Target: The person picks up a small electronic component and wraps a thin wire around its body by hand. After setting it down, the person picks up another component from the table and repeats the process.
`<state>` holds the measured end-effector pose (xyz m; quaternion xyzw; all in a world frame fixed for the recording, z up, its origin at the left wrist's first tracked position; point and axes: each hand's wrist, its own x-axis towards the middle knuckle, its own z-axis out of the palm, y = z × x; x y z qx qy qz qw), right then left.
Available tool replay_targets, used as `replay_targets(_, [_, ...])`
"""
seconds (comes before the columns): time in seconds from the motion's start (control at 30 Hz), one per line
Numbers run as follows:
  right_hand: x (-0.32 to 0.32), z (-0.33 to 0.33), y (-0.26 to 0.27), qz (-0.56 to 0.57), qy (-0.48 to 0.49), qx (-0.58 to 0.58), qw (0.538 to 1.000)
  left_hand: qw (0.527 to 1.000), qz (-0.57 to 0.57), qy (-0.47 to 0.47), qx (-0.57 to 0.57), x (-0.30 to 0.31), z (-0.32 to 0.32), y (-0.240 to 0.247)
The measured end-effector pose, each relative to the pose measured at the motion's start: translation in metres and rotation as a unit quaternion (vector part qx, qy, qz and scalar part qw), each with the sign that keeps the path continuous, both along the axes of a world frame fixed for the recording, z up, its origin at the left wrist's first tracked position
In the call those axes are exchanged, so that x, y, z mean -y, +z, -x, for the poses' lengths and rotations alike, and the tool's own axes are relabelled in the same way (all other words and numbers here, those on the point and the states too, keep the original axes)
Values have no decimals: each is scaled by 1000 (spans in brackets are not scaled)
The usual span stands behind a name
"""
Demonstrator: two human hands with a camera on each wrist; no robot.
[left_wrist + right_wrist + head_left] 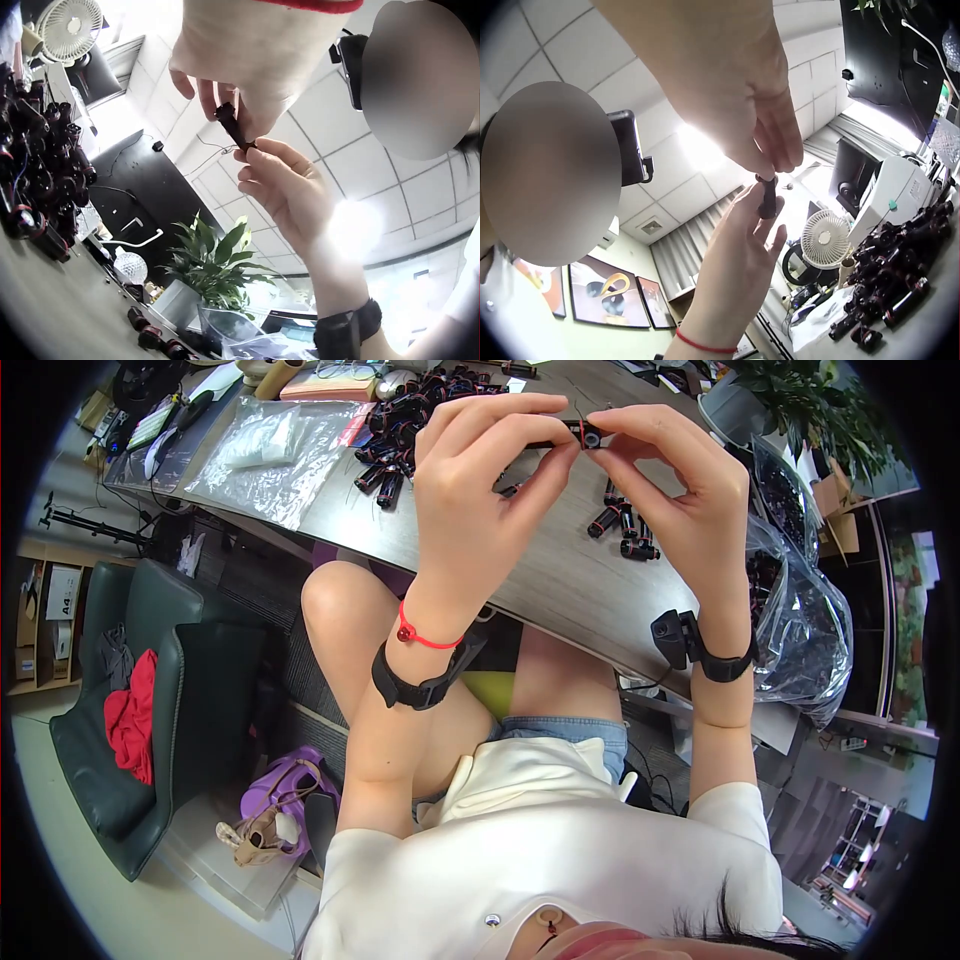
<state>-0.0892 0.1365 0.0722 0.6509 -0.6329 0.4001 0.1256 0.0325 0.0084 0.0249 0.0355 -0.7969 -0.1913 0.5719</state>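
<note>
White cotton-looking short-sleeved shirt (580,870) nearest, arms raised over grey wood-grain table (560,585). Left hand (465,500) pinches one end of small black cylindrical part with red band (592,437), right hand (695,475) pinches the other; both grips closed down on it, above table, probably for steadiness and a close look. Black-and-red pile of similar parts (400,425) beside left hand, likely for easy reach
</note>
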Motion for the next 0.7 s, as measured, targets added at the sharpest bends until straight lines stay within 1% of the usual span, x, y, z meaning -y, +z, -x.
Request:
replay_targets(0.1, [-1, -1, 0, -5, 0, 19, 1000, 989, -127, -77, -17, -1, 0, -1])
replay_targets(0.27, [-1, 1, 0, -10, -5, 38, 999, 990, -126, -66, -12, 2, -2, -1])
replay_targets(0.37, [-1, 0, 1, -22, -22, 24, 999, 999, -49, -10, -12, 1, -1, 5])
replay_targets(0.4, [-2, -1, 2, -23, -21, 24, 999, 999, -49, -10, -12, 2, -1, 5])
replay_targets(0.5, [-3, -4, 3, -33, -22, 0, 999, 999, 15, -2, 31, 4, -4, 4])
replay_targets(0.53, [-3, -4, 3, -33, -22, 0, 999, 999, 14, -1, 32, 4, -3, 3])
replay_targets(0.63, [-3, -4, 4, -39, -9, 8, 999, 998, -31, -58, 19, 6, -1, 0])
replay_targets(0.7, [-4, -4, 3, -41, -9, 23, 999, 996, -50, -69, 20, 4, -2, 0])
